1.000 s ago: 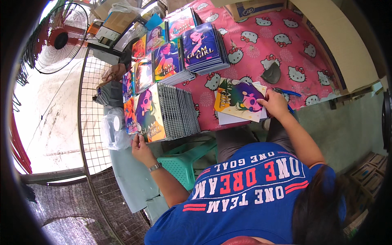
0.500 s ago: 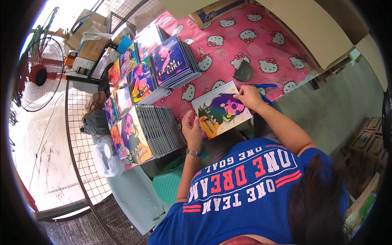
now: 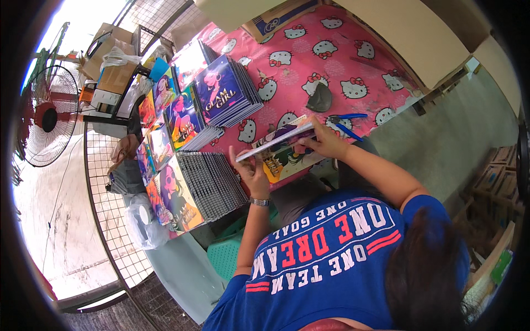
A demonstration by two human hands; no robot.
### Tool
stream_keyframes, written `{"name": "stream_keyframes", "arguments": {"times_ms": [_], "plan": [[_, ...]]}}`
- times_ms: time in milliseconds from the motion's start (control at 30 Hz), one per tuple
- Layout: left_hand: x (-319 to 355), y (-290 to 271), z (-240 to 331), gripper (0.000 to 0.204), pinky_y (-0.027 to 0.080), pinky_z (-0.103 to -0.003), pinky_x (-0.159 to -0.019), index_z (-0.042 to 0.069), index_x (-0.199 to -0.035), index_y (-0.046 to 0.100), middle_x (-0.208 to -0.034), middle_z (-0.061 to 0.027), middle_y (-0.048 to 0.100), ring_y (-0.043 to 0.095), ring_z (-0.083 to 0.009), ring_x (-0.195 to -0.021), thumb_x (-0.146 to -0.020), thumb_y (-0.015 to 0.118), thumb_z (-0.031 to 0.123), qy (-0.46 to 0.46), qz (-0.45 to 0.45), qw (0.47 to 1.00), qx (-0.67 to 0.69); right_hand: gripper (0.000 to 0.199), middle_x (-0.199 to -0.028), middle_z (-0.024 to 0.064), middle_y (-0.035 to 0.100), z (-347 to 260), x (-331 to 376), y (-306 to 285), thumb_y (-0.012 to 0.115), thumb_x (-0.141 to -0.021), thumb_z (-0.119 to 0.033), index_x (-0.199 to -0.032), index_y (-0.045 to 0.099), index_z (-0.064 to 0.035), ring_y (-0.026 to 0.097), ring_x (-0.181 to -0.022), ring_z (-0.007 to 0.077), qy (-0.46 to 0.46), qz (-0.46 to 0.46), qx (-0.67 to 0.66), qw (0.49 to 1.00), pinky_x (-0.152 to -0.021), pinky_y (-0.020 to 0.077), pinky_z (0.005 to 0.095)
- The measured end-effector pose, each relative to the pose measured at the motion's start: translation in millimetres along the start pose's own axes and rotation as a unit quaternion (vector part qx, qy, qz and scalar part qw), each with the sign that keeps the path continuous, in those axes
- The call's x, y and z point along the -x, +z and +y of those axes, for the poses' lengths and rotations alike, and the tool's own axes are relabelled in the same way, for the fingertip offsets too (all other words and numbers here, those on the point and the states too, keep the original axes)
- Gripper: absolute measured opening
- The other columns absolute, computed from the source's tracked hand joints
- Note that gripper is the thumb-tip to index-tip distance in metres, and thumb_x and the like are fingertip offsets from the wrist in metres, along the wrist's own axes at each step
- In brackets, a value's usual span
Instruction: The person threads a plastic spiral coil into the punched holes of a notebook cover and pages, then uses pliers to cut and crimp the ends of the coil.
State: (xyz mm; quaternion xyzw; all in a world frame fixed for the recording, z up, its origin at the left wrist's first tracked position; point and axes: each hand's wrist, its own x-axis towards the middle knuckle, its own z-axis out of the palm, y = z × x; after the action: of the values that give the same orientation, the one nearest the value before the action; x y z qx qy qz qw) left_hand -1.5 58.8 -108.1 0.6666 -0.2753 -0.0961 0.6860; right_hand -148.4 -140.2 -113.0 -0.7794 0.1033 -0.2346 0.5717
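Observation:
Between my two hands a notebook (image 3: pixel 279 140) is tipped up, its long pale page edge facing me. My left hand (image 3: pixel 253 175), with a wristwatch above it, closes on the notebook's left end. My right hand (image 3: pixel 327 140) pinches its right end. Just below shows a colourful cover (image 3: pixel 290 161) with an illustrated figure; whether it belongs to the same notebook I cannot tell. Blue-handled pliers (image 3: pixel 349 126) lie right beside my right hand. A dark grey curved piece (image 3: pixel 320 98) rests on the table beyond.
Stacks of spiral notebooks (image 3: pixel 212 182) and purple-covered notebooks (image 3: pixel 226 91) stand to the left on the pink patterned tablecloth (image 3: pixel 295 58). Cardboard boxes (image 3: pixel 403 38) border the far side. A fan (image 3: pixel 47 116) and a wire grid (image 3: pixel 107 198) are at left, a green stool (image 3: pixel 223 259) below.
The notebook, earlier lying with its cover facing up, is now tilted so its page edge shows. My left hand has shifted slightly left, and my right hand has moved down a little.

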Motion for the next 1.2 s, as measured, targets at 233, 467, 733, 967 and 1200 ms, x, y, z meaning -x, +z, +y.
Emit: {"name": "stream_keyframes", "arguments": {"times_ms": [233, 467, 733, 967, 1200], "plan": [[4.3, 27.5, 7.9, 0.072, 0.02, -0.043, -0.116, 0.0, -0.149, 0.021, -0.148, -0.0172, 0.03, 0.032, -0.0271, -0.137, -0.09, 0.062, 0.002, 0.078, 0.098, 0.97, -0.207, 0.048, -0.111, 0.0162, 0.065, 44.0, 7.0, 19.6, 0.066, -0.089, -0.005, -0.131, 0.04, -0.0026, 0.065, -0.101, 0.0254, 0.004, 0.066, -0.049, 0.997, -0.084, 0.0516, 0.0366], [9.4, 88.0, 41.9, 0.051, 0.013, -0.055, -0.118, 0.003, -0.135, 0.047, -0.129, -0.0141, 0.051, 0.042, -0.0319, -0.13, -0.089, 0.062, 0.02, 0.25, -0.106, 0.829, -0.489, 0.044, -0.108, 0.0148, 0.064, 45.9, 15.2, 25.9, 0.067, -0.085, -0.004, -0.123, 0.047, -0.0045, 0.067, -0.094, 0.027, -0.008, 0.07, -0.059, 0.996, -0.077, 0.0533, 0.0353], [-17.4, 57.6, 43.2, 0.024, 0.036, -0.048, -0.109, 0.011, -0.106, 0.066, -0.095, -0.0059, 0.063, 0.059, -0.0256, -0.091, -0.082, 0.063, 0.006, 0.318, -0.168, 0.859, -0.365, 0.021, -0.105, 0.0152, 0.066, 50.7, -56.0, -155.3, 0.055, -0.081, -0.005, -0.1, 0.065, -0.0051, 0.061, -0.103, 0.031, 0.05, 0.28, 0.278, 0.917, -0.087, 0.0497, 0.0435], [-19.5, 55.2, 62.8, 0.024, 0.038, -0.041, -0.09, 0.011, -0.105, 0.066, -0.095, -0.0043, 0.066, 0.059, -0.0245, -0.094, -0.082, 0.067, 0.013, 0.285, -0.228, 0.842, -0.398, 0.029, -0.113, 0.0155, 0.066, 104.8, -56.4, -183.6, 0.055, -0.089, -0.01, -0.115, 0.067, -0.0064, 0.062, -0.108, 0.0324, 0.029, 0.104, 0.29, 0.951, -0.093, 0.0492, 0.0406], [-18.6, 54.7, 63.4, 0.022, 0.037, -0.039, -0.088, 0.011, -0.101, 0.066, -0.094, -0.0035, 0.067, 0.059, -0.0235, -0.093, -0.081, 0.072, 0.018, 0.265, -0.236, 0.843, -0.404, 0.03, -0.098, 0.0114, 0.064, -44.7, -32.2, -90.5, 0.065, -0.086, -0.008, -0.116, 0.07, -0.0103, 0.064, -0.095, 0.0238, 0.003, -0.157, 0.062, 0.986, -0.084, 0.0511, 0.0348]]}}
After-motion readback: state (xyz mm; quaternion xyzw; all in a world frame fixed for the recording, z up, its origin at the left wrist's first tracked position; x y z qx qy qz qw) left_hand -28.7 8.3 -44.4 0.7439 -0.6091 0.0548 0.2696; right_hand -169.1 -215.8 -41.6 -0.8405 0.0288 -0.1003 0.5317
